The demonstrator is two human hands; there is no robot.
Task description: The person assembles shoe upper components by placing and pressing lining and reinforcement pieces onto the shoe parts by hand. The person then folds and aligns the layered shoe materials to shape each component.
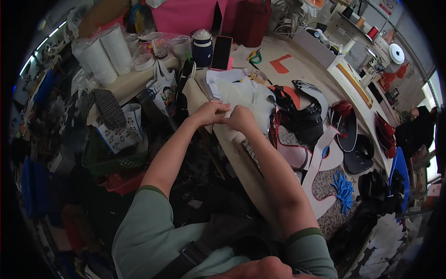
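Observation:
My left hand [210, 114] and my right hand [241, 119] meet at the table's near edge, fingertips almost touching. Both have bent, closed fingers, and whatever they pinch is too small or hidden to make out. Just beyond them lies a pile of pale, translucent sheets [246, 95], partly over white folded sheets [222, 78]. A beige sheet [194, 94] hangs at the table's edge beside my left hand. To the right of my right hand are black and red glossy strips [297, 118] and white curved pieces with red edging [320, 156].
A phone [221, 52] leans beside a dark blue flask [202, 49] at the back. Green-handled scissors [255, 56] and an orange cut piece [280, 64] lie farther right. Blue clips [343, 191] sit on the speckled surface. A green basket [114, 160] stands low at left.

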